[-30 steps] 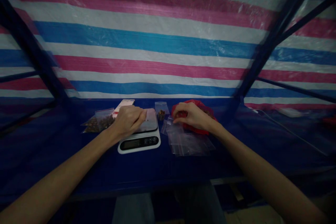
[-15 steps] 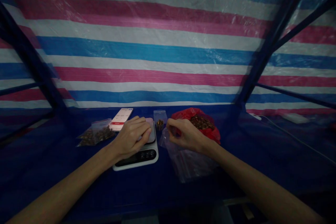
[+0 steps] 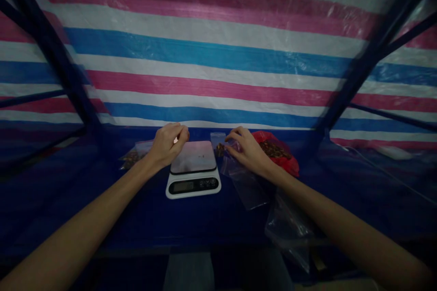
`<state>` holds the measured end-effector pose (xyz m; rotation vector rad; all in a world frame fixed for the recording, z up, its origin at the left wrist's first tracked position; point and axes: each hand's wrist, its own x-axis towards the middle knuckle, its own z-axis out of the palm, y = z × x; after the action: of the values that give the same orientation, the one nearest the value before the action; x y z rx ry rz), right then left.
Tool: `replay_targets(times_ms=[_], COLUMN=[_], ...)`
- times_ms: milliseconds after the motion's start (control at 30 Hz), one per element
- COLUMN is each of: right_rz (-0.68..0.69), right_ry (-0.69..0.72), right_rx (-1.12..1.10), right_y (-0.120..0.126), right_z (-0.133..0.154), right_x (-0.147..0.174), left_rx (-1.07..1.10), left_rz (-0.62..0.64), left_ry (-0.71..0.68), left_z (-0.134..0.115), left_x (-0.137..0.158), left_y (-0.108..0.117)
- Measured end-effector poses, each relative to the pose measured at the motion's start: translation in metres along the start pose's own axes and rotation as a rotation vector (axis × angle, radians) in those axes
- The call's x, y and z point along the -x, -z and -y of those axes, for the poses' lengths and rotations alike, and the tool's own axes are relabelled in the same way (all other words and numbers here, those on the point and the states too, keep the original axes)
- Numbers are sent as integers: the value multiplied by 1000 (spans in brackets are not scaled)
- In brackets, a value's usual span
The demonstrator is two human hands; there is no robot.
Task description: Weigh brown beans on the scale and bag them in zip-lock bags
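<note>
Visibly, the left hand (image 3: pixel 170 143) was curled beside the white rectangular digital scale (image 3: pixel 193 160); whether anything was gripped could not be told. With fingers parted, the right hand (image 3: pixel 250 151) was held near transparent plastic bags (image 3: pixel 249 191) and the red plastic bag (image 3: pixel 292 166).

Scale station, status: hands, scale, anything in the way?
Left hand curled by scale, right hand by small filled bag; both holds unclear. Display too dim to read. Loose clear bags beside right forearm, possible snag.
</note>
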<state>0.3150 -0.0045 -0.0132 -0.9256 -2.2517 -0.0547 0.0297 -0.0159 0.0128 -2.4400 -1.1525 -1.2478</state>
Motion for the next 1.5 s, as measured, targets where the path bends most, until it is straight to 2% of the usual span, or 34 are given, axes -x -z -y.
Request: replay_targets(times_ms=[100,167,233,267,300,367,433,500,567,633,767,967,1067,1133,1233,1333,1500], right_rz=[-22,-10,101,232,350,492,526,492,478,499,545,448,357,344,376,433,503], right_ry=[21,34,54,93,130,131,106,54,49,79,98,69,55,77,132,154,218], right_rx=[-16,-36,-78,-98,-116,-115,-23,124,238,256,73,8,-17,-64,-128,-91,53], right_y=[2,19,49,66,84,114,131,136,132,124,110,91,82,73,55,38,33], right_z=[-3,2,13,20,27,41,54,63,67,68,61,39,51,65,80,83,88], right_x=[-5,-7,-1,7,19,52,93,130,152,155,134,118,100,84,65,59,57], left_rx=[15,26,34,40,46,61,78,81,75,69,55,42,54,55,58,65,88], left_rz=[-19,-18,-19,-24,-29,-31,-4,31,56,71,78,41,43,54,52,30,37], left_ry=[1,-4,-13,-19,-24,-32,-51,-75,-88,-77,-30,10,25,27,34,51,47], left_z=[-2,-3,-5,-6,-7,-9,-11,-14,-18,-21,-21,-12,-11,-11,-9,-6,-4], left_x=[0,1,1,2,2,1,1,1,2,3,3,3,2,2,2,3,3], left_y=[0,0,-1,-1,-2,-6,-9,-13,-15,-16,-15,-17,-19,-20,-19,-18,-18])
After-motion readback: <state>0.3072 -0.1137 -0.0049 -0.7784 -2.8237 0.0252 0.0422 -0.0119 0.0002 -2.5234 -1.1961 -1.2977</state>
